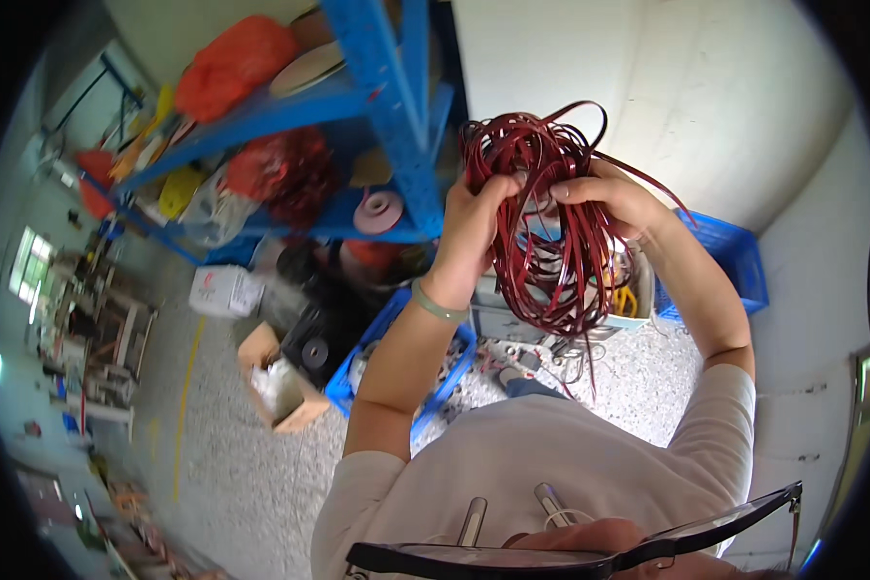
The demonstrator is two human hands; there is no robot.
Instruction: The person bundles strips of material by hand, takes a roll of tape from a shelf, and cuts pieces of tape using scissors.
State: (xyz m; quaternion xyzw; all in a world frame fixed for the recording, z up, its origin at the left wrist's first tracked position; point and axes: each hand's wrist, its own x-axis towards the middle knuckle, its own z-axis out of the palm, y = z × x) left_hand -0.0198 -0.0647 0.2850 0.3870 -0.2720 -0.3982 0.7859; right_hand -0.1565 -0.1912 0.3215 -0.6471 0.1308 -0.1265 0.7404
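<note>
A large tangled bundle of dark red flat cord (561, 280) hangs in front of me, looped many times, with loose ends trailing to the right and below. My left hand (476, 217) grips its left side, thumb pressed over the strands. Opposite it, my right hand (619, 198) is closed on the right side of the bundle, its thumb pointing inward near the left thumb. The fingers behind the loops are mostly hidden. A pale bangle (439, 302) circles my left wrist.
Left of me stands a blue metal shelf (261, 111) with red bags (237, 68) and a pink spool (378, 211). On the floor are an open cardboard box (285, 382), a white box (224, 292) and a blue crate (425, 396). Another blue crate (720, 266) sits by the pale wall.
</note>
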